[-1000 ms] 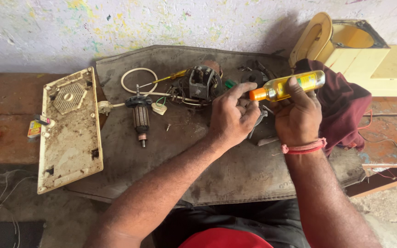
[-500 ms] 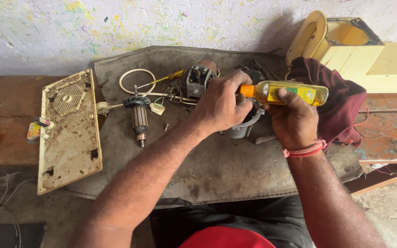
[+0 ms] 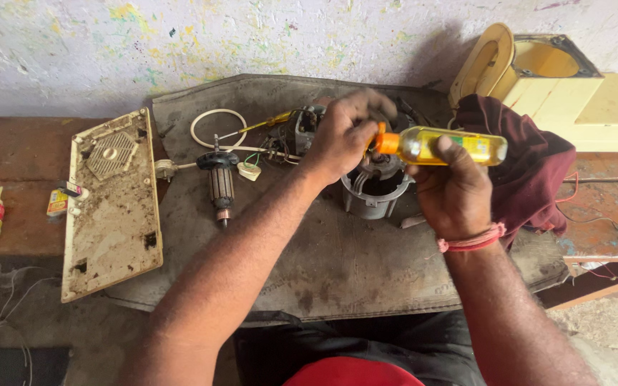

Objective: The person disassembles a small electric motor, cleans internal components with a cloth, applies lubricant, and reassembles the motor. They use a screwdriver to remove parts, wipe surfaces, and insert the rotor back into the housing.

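Bottle: small yellow oil bottle (image 3: 452, 146) lying level over the back middle of the bench (image 3: 323, 264), its orange cap (image 3: 386, 143) pointing left, right above the grey motor housing (image 3: 375, 191).
Right hand: my right hand (image 3: 452, 193) is wrapped round the bottle from below, fingers closed on its body.
Left hand: my left hand (image 3: 348, 132) pinches the orange cap with fingertips, the other fingers curled.
Spill risk: if the cap comes loose while the bottle lies flat, I judge oil could run out over the housing and the wiring beside it.
Squeeze risk: too firm a hold on the soft body could push oil out at once.
Drop risk: a small cap could slip from oily fingers and fall among the loose parts near the armature (image 3: 219, 182).
Hidden: the bottle's nozzle is covered by my fingers; I cannot tell whether the cap is seated or partly off.
Hard to see: the housing's inside is dark, and the parts behind my left hand are blocked.
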